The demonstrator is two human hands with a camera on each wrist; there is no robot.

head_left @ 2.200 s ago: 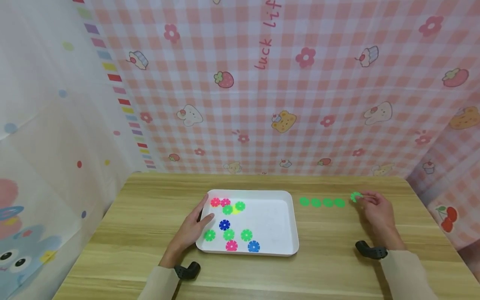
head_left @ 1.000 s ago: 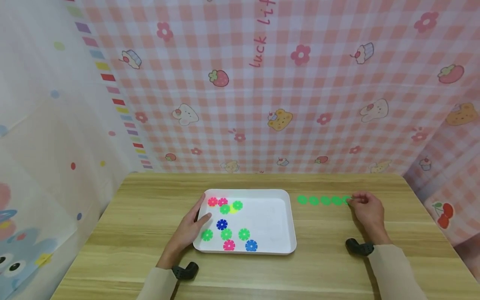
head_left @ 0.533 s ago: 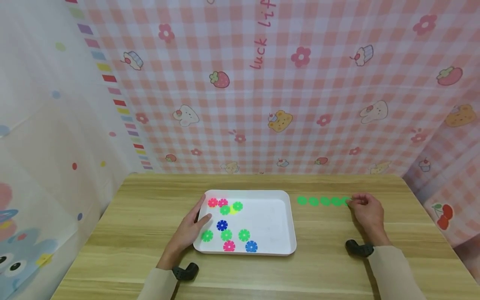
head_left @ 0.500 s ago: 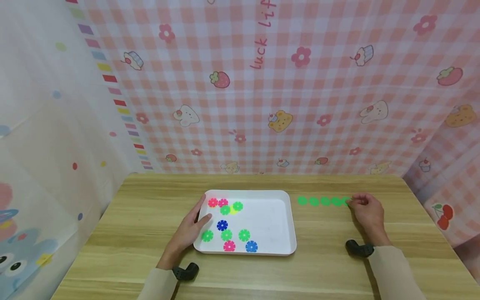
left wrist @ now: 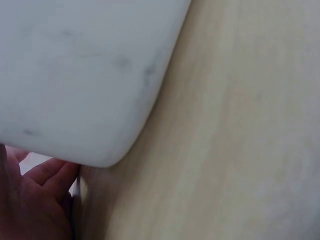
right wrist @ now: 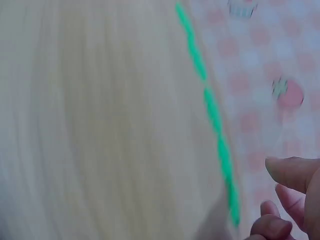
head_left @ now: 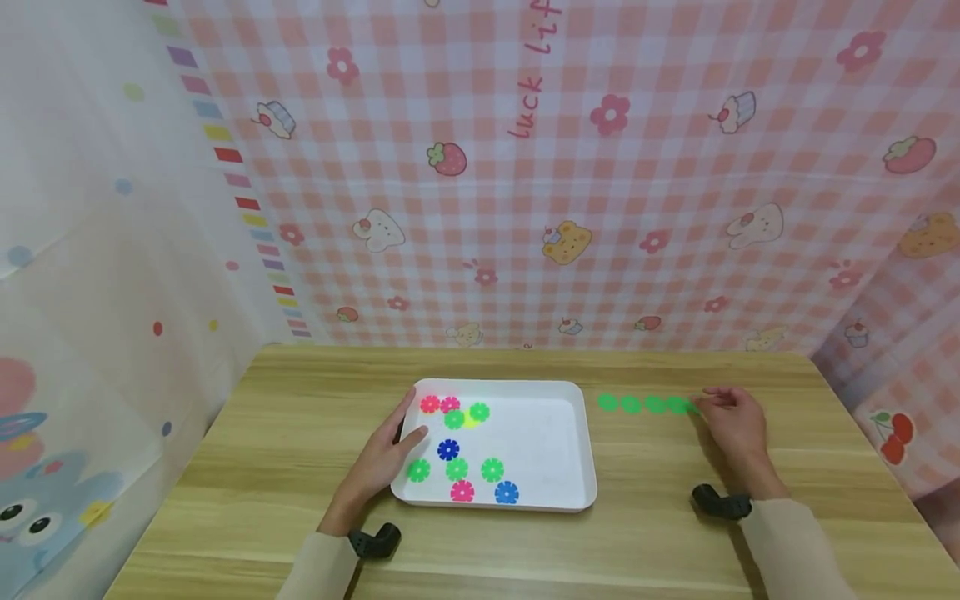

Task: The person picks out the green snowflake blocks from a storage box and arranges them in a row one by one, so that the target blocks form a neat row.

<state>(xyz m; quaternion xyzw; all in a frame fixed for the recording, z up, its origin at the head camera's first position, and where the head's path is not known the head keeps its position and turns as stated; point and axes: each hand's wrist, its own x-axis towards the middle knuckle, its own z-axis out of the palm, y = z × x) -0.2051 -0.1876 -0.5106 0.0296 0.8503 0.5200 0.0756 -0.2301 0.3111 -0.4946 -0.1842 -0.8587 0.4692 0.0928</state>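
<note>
My left hand (head_left: 378,462) grips the left rim of a white tray (head_left: 555,450), thumb over the edge and fingers along the outside. In the left wrist view, fingers (left wrist: 47,185) show beside the tray's corner (left wrist: 105,145). My right hand (head_left: 738,425) pinches a green snowflake building disc (head_left: 697,405) at the right end of a row of green discs (head_left: 632,405). Fingertips partly hide that disc. In the right wrist view, the row (right wrist: 214,112) runs as a linked strip down to my right hand (right wrist: 295,200); the pinch itself is mostly out of frame.
Inside the tray lie several loose discs: green (head_left: 492,470), pink (head_left: 462,492), dark blue (head_left: 448,450), blue (head_left: 507,492) and yellow (head_left: 472,419). The wooden table (head_left: 525,554) ends at a checked cloth (head_left: 510,292) behind.
My right hand has brought the green disc leftward and down to the end of the row, then stayed there. The left hand still holds the tray. The head view shifts slightly.
</note>
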